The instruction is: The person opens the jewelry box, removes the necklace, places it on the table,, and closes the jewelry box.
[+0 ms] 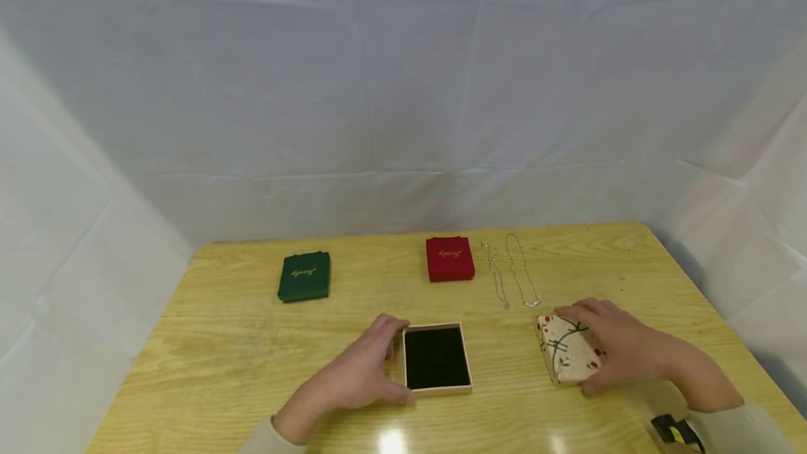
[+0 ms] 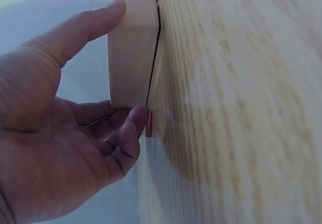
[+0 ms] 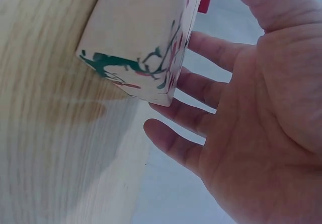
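Observation:
My left hand [image 1: 362,366] holds the open jewelry box base [image 1: 435,391] by its left end, thumb at the near corner and fingers at the far one. Inside this shallow cream base lies a black pad [image 1: 436,357]. In the left wrist view the thumb touches the pale box wall [image 2: 133,48]. Off to the right, my right hand [image 1: 630,347] spans a cream box lid [image 1: 565,352] patterned with green branches and red flowers. Its thumb is at the lid's near edge and its fingers at the far edge. Some right fingertips are hidden behind the lid in the right wrist view.
A green jewelry box [image 1: 305,276] is at the back left. Behind the base lies a red jewelry box [image 1: 450,258]. To its right are two thin silver chains, one a necklace [image 1: 532,303] and one a narrower chain [image 1: 498,277]. A black-and-yellow object [image 1: 677,433] sits by the right sleeve.

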{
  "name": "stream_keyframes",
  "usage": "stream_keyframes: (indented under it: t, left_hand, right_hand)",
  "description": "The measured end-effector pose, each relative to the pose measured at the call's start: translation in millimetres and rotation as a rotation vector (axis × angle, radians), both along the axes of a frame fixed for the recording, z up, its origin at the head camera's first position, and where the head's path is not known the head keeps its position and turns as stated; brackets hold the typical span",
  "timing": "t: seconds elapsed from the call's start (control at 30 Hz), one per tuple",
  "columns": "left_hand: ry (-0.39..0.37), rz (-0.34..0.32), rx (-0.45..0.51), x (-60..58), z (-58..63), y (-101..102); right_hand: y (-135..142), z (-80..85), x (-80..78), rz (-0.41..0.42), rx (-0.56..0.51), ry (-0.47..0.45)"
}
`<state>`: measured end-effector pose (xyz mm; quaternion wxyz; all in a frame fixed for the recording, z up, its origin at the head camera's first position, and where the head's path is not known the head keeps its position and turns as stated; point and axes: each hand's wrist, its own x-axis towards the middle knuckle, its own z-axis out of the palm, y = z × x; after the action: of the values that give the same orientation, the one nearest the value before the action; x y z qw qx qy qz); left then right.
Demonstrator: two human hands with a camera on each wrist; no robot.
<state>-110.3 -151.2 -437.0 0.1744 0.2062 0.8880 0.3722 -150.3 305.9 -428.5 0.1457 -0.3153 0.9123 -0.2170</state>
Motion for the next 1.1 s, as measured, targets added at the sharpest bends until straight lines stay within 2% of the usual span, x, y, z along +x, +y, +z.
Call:
stream_keyframes:
  t: [0.27,0.6,1.1]
  left_hand:
    - [0.001,0.0,-0.005,0.5,0.4,0]
    - [-0.002,0.002,0.0,0.4,0.2,0]
    - [-0.009,0.0,0.001,0.1,1.4,0]
  right_hand:
    - [1,-5.2,-0.5,0.008,-0.019,-0.03]
    - [1,-9.7,-0.6,0.038,-0.021,0.022]
    - [-10,1.8,1.9,0.007,-0.007,0.062]
